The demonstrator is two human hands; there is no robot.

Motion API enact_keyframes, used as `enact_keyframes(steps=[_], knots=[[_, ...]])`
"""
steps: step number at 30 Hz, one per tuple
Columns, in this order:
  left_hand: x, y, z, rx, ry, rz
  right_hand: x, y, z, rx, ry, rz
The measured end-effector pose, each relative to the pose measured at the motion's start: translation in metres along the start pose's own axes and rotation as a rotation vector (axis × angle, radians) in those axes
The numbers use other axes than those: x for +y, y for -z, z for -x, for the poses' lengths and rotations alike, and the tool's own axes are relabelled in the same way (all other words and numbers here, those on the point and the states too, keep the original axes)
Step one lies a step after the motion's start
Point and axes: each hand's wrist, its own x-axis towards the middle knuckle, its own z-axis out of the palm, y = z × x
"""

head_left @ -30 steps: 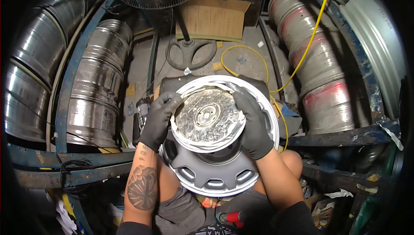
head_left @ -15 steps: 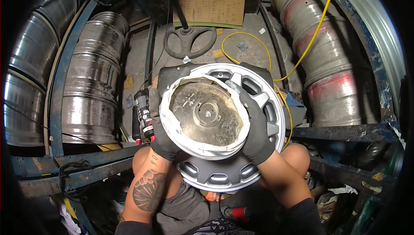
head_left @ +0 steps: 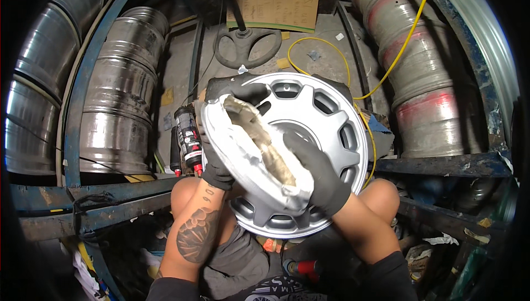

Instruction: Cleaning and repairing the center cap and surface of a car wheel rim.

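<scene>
A round silver cover [head_left: 232, 152], dish-shaped, is raised in front of me and tilted nearly on edge. Ragged white material lines its rim, and its dirty inner face is turned to the right. Both hands wear dark gloves. My left hand [head_left: 218, 165] grips the cover's left side, with dark fingers showing behind its upper edge. My right hand [head_left: 323, 171] is closed round the right rim; its fingertips are partly hidden. Just beneath lies a larger silver wheel rim [head_left: 331, 102] with several openings round its edge, resting face up between my knees on a dark padded support.
Stacked metal wheel barrels line the left rack [head_left: 118, 91] and right rack [head_left: 428, 107]. Two black bottles [head_left: 189, 135] with red caps stand left of the cover. A yellow hose [head_left: 406, 52] runs down the right. Ahead are a fan base [head_left: 248, 47] and a cardboard sheet [head_left: 276, 3].
The cover has turned from facing up at me to standing nearly on edge, its inner face swung right. Both hands have kept hold of it. The wheel rim below shows more.
</scene>
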Motion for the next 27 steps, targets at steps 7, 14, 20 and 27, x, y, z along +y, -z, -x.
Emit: enact_keyframes(steps=[7,14,20,27], knots=[[0.016,-0.048,-0.007,-0.394,-0.020,0.351,0.016,-0.028,0.031,-0.084,0.544,1.706],[0.000,-0.024,0.009,-0.350,0.106,0.401,-0.007,-0.031,0.027,-0.239,1.040,1.659],[0.003,-0.056,0.034,-0.118,0.176,0.484,0.005,-0.033,0.024,-0.288,0.929,1.783],[-0.033,-0.040,0.003,-0.370,0.002,0.381,0.014,-0.041,0.032,-0.126,0.847,2.096]])
